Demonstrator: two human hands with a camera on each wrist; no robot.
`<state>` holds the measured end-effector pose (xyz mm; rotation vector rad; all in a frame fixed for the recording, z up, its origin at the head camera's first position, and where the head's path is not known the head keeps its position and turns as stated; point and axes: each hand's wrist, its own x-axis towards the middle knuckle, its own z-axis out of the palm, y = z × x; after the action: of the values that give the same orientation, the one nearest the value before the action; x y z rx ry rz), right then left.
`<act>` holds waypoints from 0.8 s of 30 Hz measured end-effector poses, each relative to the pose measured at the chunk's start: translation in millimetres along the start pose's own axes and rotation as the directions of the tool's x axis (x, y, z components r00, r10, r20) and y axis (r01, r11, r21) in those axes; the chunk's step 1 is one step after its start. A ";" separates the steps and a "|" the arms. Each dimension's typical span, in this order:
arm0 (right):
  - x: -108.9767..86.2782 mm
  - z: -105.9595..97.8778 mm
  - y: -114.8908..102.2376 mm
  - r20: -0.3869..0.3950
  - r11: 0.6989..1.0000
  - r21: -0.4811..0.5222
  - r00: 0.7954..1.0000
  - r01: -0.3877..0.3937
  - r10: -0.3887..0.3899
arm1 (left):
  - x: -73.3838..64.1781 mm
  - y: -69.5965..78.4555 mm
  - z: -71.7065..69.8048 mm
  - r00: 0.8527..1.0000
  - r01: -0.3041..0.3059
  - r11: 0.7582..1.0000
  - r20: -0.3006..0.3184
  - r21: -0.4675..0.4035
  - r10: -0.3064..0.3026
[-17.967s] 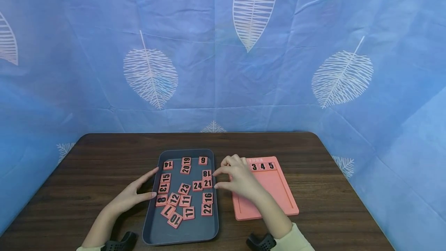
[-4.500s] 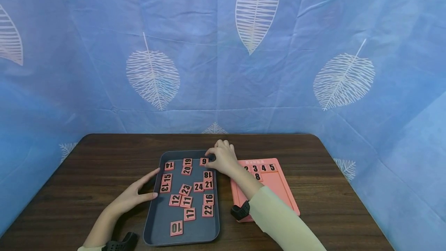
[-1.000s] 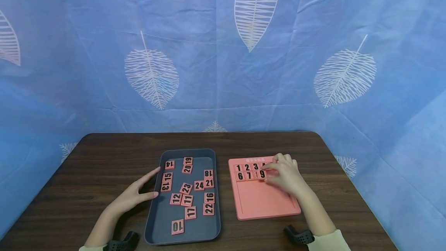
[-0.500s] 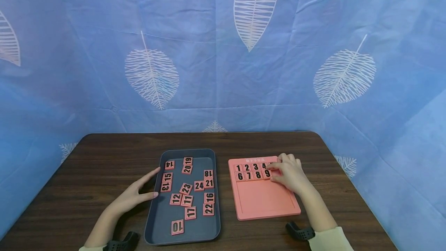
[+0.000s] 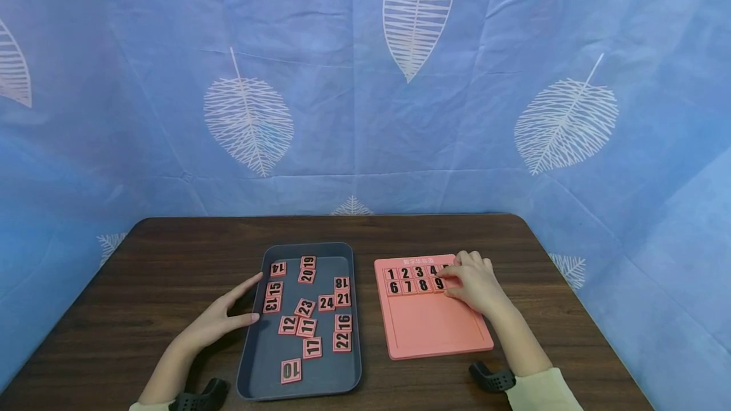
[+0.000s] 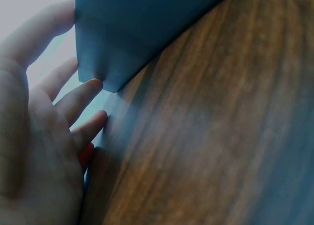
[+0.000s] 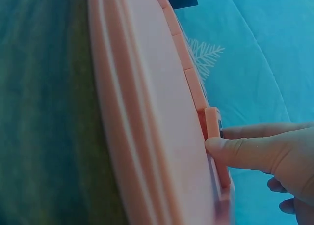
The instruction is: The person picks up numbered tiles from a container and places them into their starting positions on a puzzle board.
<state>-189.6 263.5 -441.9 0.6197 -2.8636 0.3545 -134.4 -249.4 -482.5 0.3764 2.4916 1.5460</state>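
Note:
My right hand [image 5: 476,282] pinches the number 9 tile [image 5: 439,283] between thumb and index finger, at the right end of the second row on the pink puzzle board [image 5: 436,328]. In the right wrist view this tile [image 7: 213,122] stands a little proud of its neighbours. Tiles 1 to 4 show in the top row; fingers cover most of the one after them. Tiles 6, 7 and 8 [image 5: 423,285] lie left of the 9. My left hand [image 5: 214,316] rests its extended fingers against the left side of the dark grey tray [image 5: 251,360], also seen in the left wrist view.
Several loose pink number tiles lie turned various ways in the tray, among them the 10 [image 5: 291,371] and the 24 [image 5: 326,303]. Tray and board stand side by side on a dark wooden table [image 5: 188,246]. A blue leaf-patterned cloth [image 5: 320,113] hangs behind.
Tiles 6, 7 and 8 have gone from tray to board. My right hand has carried the 9 from the tray and shifted it right, off the 8. My left hand has stayed at the tray.

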 end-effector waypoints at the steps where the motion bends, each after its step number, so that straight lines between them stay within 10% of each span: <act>1: 0.1 0.0 -0.2 -0.004 1.000 0.000 1.000 0.004 -0.004 | 0.0 -0.2 -0.1 1.000 0.000 1.000 -0.001 0.002 0.000; 24: 1.9 -5.9 -22.8 -0.104 0.992 0.104 0.993 0.073 -0.063 | -1.1 1.8 -0.7 1.000 -0.001 1.000 0.003 -0.006 0.001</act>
<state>-180.8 244.2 -431.5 0.6962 -2.7342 0.5176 -133.3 -249.5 -480.6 0.3790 2.4850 1.5515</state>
